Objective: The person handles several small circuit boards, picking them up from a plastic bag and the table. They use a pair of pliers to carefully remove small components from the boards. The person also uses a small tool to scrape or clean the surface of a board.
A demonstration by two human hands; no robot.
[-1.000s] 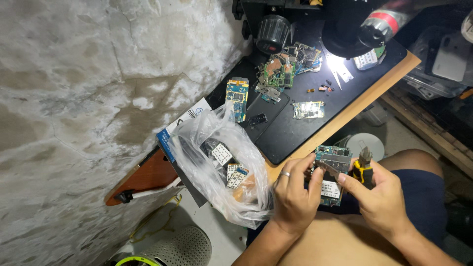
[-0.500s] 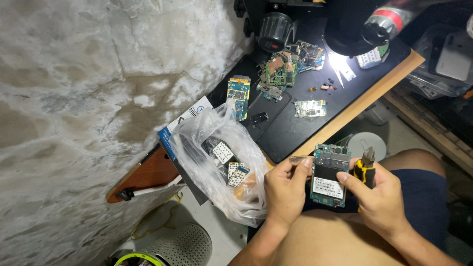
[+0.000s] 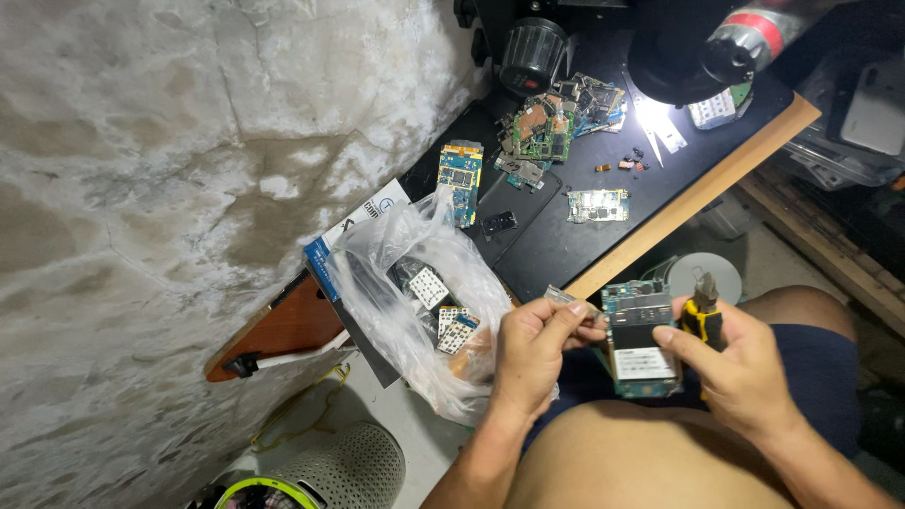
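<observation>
My right hand [image 3: 740, 363] holds a green circuit board [image 3: 639, 337] with a white label by its right edge, and also grips small yellow-handled pliers [image 3: 702, 306]. My left hand [image 3: 533, 353] pinches a thin metal piece [image 3: 570, 302] just left of the board's top corner. Both hands are above my lap, in front of the table's wooden edge [image 3: 688, 203].
A clear plastic bag [image 3: 415, 302] with several boards in it hangs beside my left hand. More circuit boards [image 3: 556, 118] lie on the black table mat under a lamp. A rough white wall [image 3: 189, 188] fills the left. A grey basket [image 3: 349, 467] stands below.
My left hand has pulled a thin metal piece off the board and moved it up and left. The board now stands more upright in my right hand.
</observation>
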